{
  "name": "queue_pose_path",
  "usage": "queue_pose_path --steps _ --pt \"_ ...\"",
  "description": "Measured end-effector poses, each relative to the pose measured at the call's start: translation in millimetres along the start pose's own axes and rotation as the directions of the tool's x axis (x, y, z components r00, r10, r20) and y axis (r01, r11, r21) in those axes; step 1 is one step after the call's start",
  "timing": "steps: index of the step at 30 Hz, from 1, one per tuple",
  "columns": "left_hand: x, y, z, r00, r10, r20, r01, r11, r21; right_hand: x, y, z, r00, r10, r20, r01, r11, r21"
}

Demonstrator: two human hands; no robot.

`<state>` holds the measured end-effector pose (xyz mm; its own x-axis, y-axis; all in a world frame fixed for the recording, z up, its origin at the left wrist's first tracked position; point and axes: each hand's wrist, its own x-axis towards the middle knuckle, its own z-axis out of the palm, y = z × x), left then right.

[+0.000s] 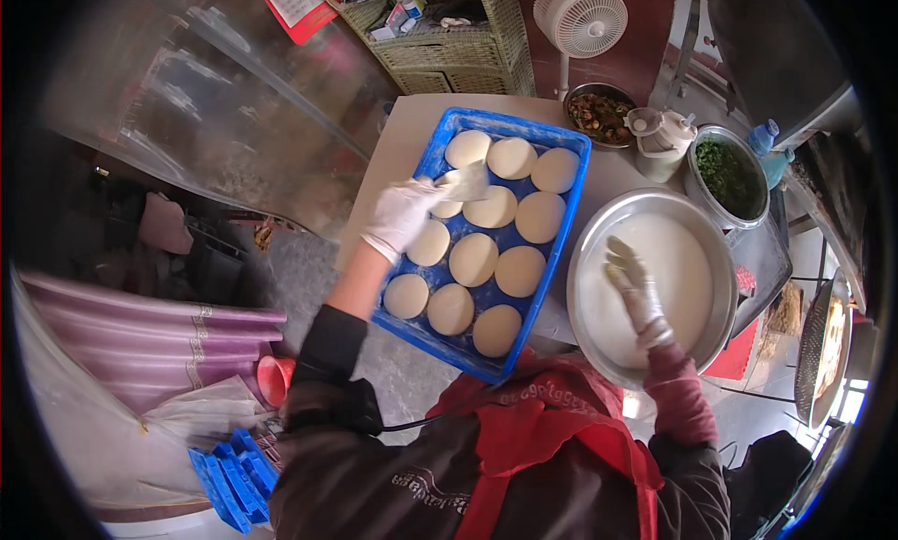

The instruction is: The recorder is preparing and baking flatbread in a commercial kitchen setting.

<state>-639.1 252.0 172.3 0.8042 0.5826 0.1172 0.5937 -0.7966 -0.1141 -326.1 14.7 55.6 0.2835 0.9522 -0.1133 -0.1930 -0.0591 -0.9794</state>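
Observation:
A blue plastic crate [564, 224] on the table holds several round white dough pieces [473, 258]. My left hand [404, 212], in a white glove, reaches over the crate and grips a stretched piece of dough [465, 182] lifted from the crate's left side. My right hand [631, 287], also gloved and coated in white, lies flat with fingers together inside a large round metal pan [720, 259] that is covered with white flour or batter. The pan sits just right of the crate.
Behind the pan stand a metal bowl of chopped greens [731, 177], a bowl of brown filling [601, 117], a white jug [661, 143] and a small fan [581, 16]. A wicker shelf [449, 49] is at the back. More blue crates [229, 479] lie low on the left.

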Motion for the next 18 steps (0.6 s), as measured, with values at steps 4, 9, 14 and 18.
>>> queue_pose_path --steps 4,9,14,18 --pt "11.0 -54.5 2.1 0.971 0.123 0.204 -0.155 0.977 0.149 27.9 27.3 108.6 0.981 -0.194 -0.029 0.155 0.855 -0.494" --pt "38.4 -58.5 13.4 0.919 0.230 0.320 -0.265 0.962 0.070 29.9 37.7 120.1 0.943 -0.318 -0.098 0.163 0.697 -0.699" --pt "70.9 -51.9 13.9 0.840 0.034 0.541 0.030 0.993 -0.110 30.0 35.8 121.4 0.926 -0.363 -0.107 0.184 0.679 -0.711" --pt "100.7 -46.9 37.9 0.811 0.321 0.489 -0.435 0.890 0.138 31.3 35.1 127.2 0.928 -0.358 -0.107 0.179 0.676 -0.715"
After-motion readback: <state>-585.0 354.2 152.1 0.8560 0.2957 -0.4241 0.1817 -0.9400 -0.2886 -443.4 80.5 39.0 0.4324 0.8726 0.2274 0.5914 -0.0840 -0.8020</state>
